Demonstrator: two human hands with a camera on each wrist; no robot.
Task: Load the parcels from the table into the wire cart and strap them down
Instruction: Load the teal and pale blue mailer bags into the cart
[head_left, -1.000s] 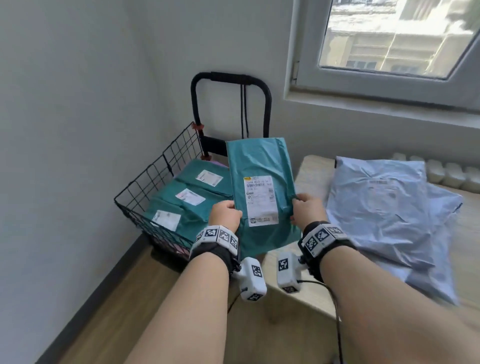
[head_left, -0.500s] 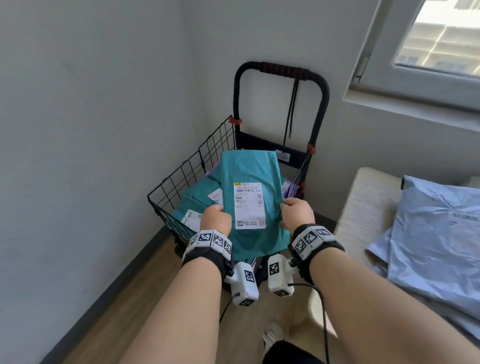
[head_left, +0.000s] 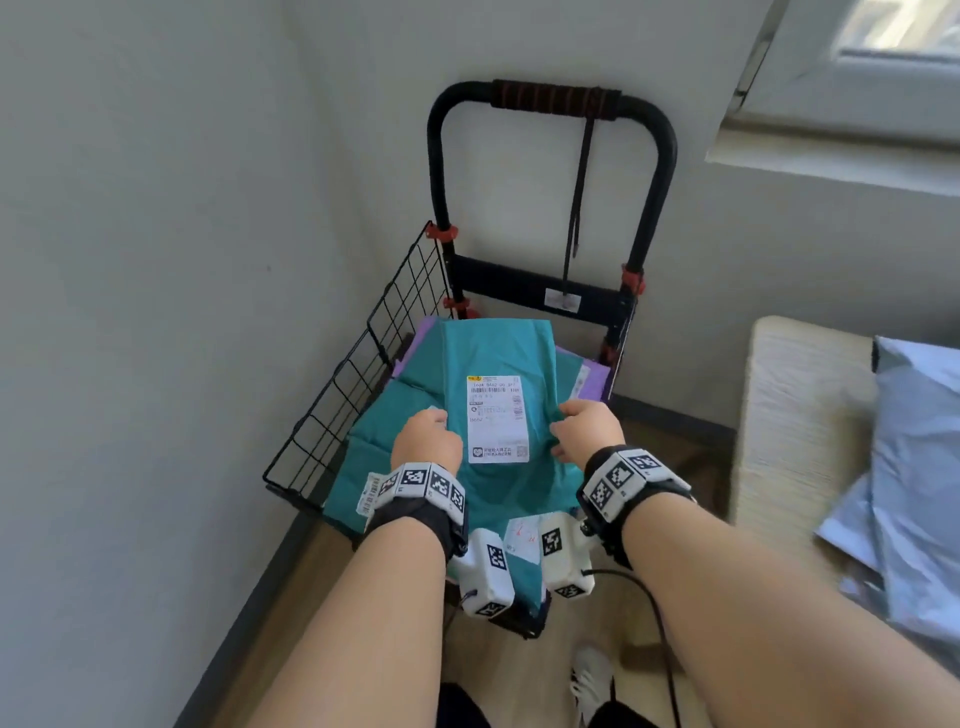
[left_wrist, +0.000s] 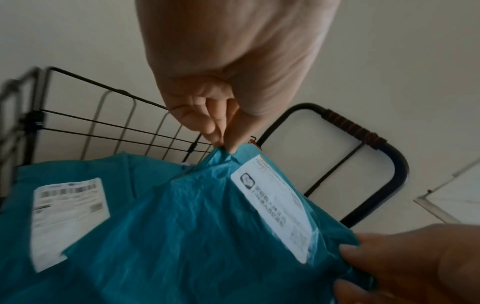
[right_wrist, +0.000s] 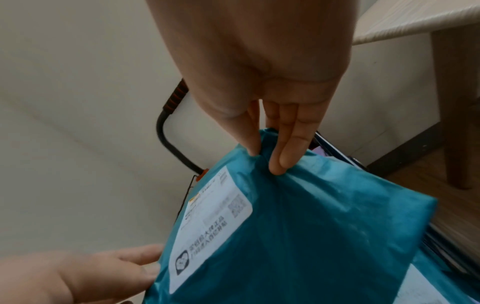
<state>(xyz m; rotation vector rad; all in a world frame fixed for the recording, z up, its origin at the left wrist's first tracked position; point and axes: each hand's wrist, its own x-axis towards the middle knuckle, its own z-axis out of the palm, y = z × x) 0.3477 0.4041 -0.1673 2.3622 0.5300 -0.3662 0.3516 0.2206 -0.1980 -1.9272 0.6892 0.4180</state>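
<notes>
A teal parcel (head_left: 498, 364) with a white label hangs over the black wire cart (head_left: 363, 364), held by both hands. My left hand (head_left: 428, 441) pinches its left edge between thumb and fingers (left_wrist: 207, 125). My right hand (head_left: 589, 428) pinches the right edge, thumb on top and fingers (right_wrist: 288, 152) under the bag (right_wrist: 311, 226). Other teal parcels (left_wrist: 70, 201) and purple ones (head_left: 592, 376) lie in the cart below. Pale blue parcels (head_left: 914, 467) rest on the table (head_left: 795, 426) at right.
The cart stands in a corner, walls to its left and behind. Its black handle (head_left: 556, 98) rises at the back with a dark strap (head_left: 576, 208) hanging from it. The table leg (right_wrist: 454, 102) stands close to the cart's right side. A windowsill (head_left: 831, 161) juts out above.
Both hands have carried the teal parcel left from beside the table and lowered it over the cart. My view has turned left and downward with it.
</notes>
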